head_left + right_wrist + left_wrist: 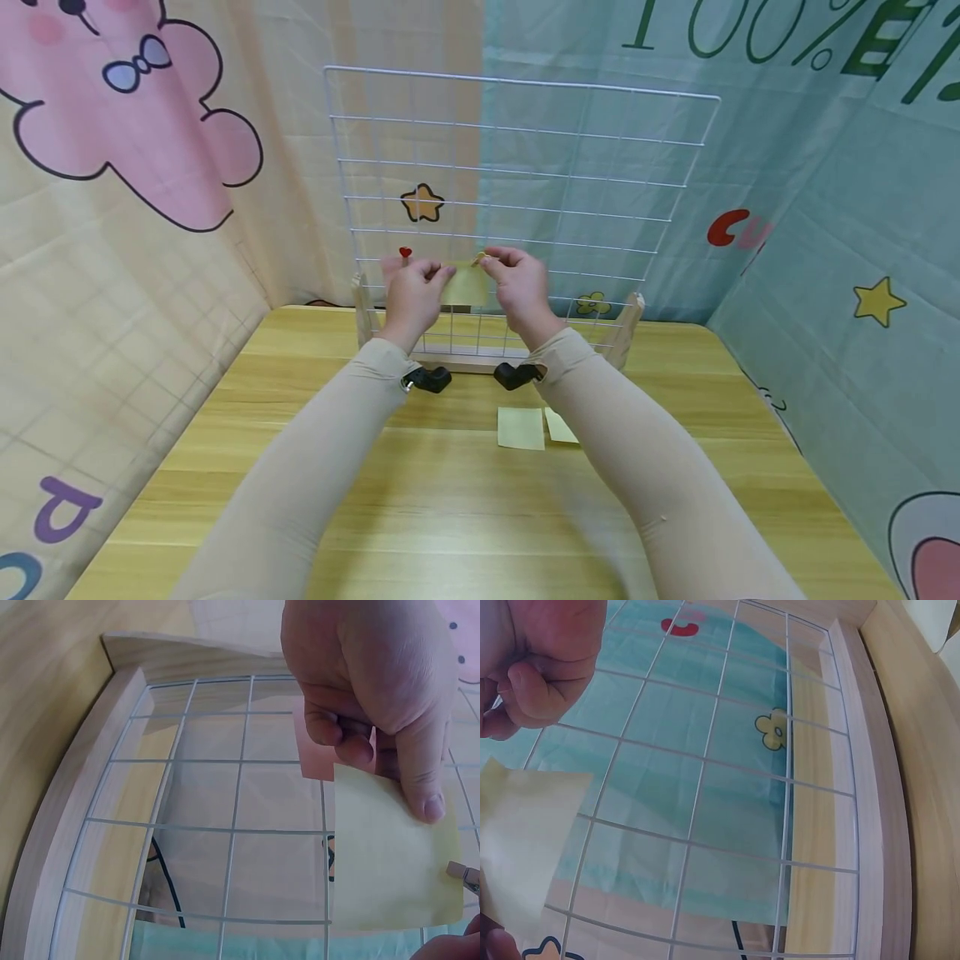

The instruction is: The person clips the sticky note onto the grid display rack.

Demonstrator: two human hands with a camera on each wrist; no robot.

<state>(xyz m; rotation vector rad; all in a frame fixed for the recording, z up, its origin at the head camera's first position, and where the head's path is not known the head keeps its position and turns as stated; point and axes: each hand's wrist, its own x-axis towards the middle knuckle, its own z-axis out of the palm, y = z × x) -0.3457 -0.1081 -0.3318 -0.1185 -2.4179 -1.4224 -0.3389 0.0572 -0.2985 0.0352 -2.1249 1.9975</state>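
Observation:
At the wire grid (522,81), my left hand (412,304) pinches a yellow sticky note (467,287) between thumb and fingers along its left side. My right hand (521,287) holds a small wooden clothespin (456,870) at the note's opposite edge, near the upper corner. In the right wrist view the note lies flat in front of the wires. A pink note (311,750) hangs on the grid, partly hidden behind my left hand. Above it shows a red heart clip (405,252).
Two more yellow notes, one whole (521,428) and one partly under my right sleeve (560,427), lie on the wooden table (442,517). The grid stands in a wooden base (480,364) with side posts (624,333). Printed curtains (825,250) hang behind and beside it.

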